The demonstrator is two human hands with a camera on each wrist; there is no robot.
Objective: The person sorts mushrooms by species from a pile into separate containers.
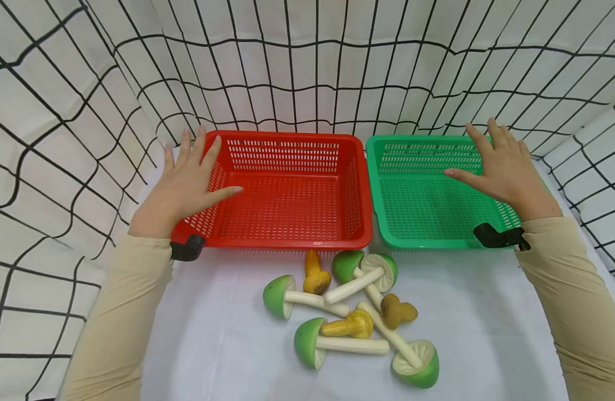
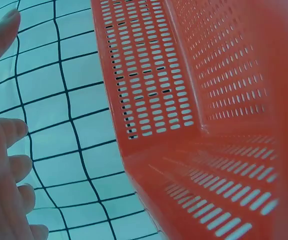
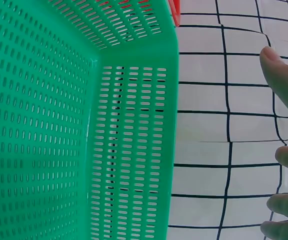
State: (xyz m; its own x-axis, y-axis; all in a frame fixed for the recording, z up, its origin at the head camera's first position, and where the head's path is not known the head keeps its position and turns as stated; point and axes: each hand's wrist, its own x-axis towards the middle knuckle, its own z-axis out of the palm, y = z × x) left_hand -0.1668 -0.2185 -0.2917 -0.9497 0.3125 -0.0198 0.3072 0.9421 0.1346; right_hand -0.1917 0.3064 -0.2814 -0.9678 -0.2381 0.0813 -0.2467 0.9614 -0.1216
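Observation:
My left hand (image 1: pixel 179 181) hovers over the left end of a red plastic basket (image 1: pixel 365 223), fingers spread and holding nothing. Over the right side of a green plastic basket (image 1: pixel 375 189), my right hand (image 1: pixel 508 170) is likewise spread with nothing in it. In front of the baskets lies a loose group of model mushrooms. Several have green caps and long pale stems, such as one at the left (image 1: pixel 274 298) and one at the lower right (image 1: pixel 425 373). Among them are smaller yellow-brown mushrooms (image 1: pixel 357 324), one of them close to the red basket's front rim.
Both baskets stand side by side on a white cloth (image 1: pixel 227 345), their slotted floors showing. Behind them and along both sides rises a black grid net (image 1: pixel 289 86) over white sheeting. A black wrist camera (image 1: pixel 187 248) sits at each cuff.

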